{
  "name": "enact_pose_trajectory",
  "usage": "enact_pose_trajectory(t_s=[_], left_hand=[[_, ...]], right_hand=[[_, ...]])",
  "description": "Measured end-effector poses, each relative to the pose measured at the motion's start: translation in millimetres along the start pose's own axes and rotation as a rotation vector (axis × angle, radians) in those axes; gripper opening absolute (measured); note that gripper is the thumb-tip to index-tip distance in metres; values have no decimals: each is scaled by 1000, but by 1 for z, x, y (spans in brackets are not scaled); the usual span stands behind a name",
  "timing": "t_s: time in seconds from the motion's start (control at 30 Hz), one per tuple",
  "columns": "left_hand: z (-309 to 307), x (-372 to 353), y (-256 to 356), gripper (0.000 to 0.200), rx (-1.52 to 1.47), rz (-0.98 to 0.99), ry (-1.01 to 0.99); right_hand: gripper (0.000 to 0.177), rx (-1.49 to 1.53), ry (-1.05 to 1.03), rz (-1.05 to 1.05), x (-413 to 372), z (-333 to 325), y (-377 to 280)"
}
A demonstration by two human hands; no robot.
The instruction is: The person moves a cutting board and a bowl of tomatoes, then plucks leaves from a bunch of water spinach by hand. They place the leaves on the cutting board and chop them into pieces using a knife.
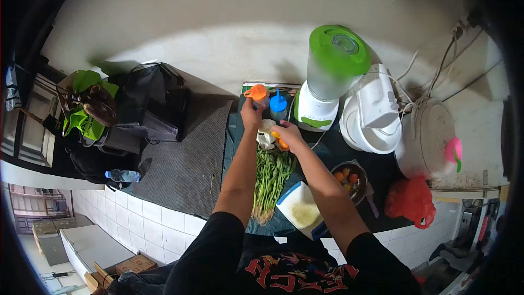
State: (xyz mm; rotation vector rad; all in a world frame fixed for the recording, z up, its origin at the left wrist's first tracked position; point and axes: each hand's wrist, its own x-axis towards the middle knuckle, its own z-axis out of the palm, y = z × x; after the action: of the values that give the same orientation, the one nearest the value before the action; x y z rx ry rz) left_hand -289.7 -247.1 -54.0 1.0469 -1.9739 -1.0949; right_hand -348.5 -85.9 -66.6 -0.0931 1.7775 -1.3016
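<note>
My left hand [252, 113] is closed on the clear shaker with an orange lid [256, 93], beside a blue-capped bottle [278, 104]. Lower and to the right, my right hand [288, 134] has its fingers bent over small orange fruits or vegetables [281, 143]; its exact grip is too small to make out. These lie by a crumpled whitish bag [266, 135]. Below them a bunch of leafy greens [273, 177] lies with its roots toward me. A white cutting board with blue edges [300, 207] is partly under my right forearm.
A green-lidded blender [319, 98], a white mixer [376, 109] and a large round container [428, 142] stand at the right. Nearer are a bowl of tomatoes [360, 188], a knife [372, 202] and a red bag [409, 202]. A water bottle [123, 176] lies left.
</note>
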Motion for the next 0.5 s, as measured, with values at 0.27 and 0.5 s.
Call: enact_pose_trajectory(t_s=[0.27, 0.5], left_hand=[[-2, -10, -2, 31, 281, -116, -223], [17, 2, -3, 40, 86, 59, -446]], right_hand=[[94, 109, 67, 45, -19, 15, -40], [102, 117, -19, -17, -13, -1, -52]])
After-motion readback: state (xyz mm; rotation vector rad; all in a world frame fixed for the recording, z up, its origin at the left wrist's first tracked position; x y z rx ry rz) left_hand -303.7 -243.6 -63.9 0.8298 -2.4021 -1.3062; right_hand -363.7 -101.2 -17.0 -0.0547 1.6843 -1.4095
